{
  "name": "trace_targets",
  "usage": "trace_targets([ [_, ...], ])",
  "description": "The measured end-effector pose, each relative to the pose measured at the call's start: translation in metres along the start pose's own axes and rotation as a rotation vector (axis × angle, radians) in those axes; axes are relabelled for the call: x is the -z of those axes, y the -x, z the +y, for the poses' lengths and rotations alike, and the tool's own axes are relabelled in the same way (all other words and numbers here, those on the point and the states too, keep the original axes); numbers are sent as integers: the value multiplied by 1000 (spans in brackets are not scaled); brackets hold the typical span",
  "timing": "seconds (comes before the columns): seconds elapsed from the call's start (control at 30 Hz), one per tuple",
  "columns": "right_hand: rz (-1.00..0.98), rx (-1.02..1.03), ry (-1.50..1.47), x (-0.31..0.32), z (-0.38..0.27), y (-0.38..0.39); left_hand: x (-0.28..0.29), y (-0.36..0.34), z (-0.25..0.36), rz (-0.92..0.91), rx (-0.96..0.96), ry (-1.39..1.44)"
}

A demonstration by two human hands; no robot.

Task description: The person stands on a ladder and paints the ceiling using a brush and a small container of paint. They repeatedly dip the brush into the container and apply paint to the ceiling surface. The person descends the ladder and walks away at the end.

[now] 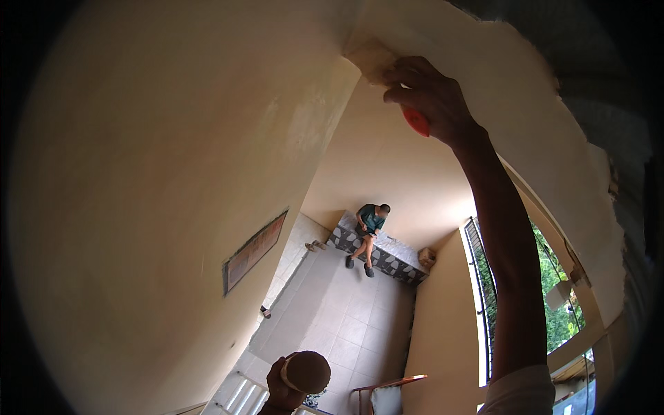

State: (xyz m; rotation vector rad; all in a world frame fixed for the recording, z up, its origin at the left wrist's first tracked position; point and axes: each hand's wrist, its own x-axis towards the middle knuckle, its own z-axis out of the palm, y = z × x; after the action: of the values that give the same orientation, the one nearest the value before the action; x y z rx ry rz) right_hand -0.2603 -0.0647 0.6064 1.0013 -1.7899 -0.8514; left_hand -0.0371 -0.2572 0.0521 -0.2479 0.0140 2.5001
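High up at the wall corner, my right hand [432,97] grips a putty knife by its red handle [416,122]. Its broad, dull blade [373,61] lies against the beige wall surface beside the corner edge. Low in the view, my left hand [277,387] is wrapped around a round brown thing [309,372] with a pale band along its side; what it is exactly I cannot make out. Paler smeared patches [304,128] mark the left wall [159,152] near the corner.
Far below, a person [371,225] sits on a patterned bed or bench [404,263] by the wall. A barred window [484,297] is at right. White bars [238,395] and a chair-like frame [391,384] stand below me on the tiled floor [339,321]. A framed panel [254,252] is set in the left wall.
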Motion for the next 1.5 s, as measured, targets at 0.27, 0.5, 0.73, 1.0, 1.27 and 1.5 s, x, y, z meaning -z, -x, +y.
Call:
trace_targets([
  [0.27,-16,-21,-65,71,4,46,-2,4,8,-5,31,-34],
  [0.5,30,110,-178,47,59,-45,-13,0,6,-39,15,-34],
  [0.73,-25,17,-84,68,67,42,-6,-5,-1,-6,25,-37],
  [1.0,529,-500,-384,96,-11,67,-9,-5,7,-1,46,-34],
  [1.27,1048,-739,-1084,-24,9,-65,7,-8,1,108,-27,-78],
  [1.5,1144,-865,-722,32,26,50,1,-1,2,50,21,-10],
])
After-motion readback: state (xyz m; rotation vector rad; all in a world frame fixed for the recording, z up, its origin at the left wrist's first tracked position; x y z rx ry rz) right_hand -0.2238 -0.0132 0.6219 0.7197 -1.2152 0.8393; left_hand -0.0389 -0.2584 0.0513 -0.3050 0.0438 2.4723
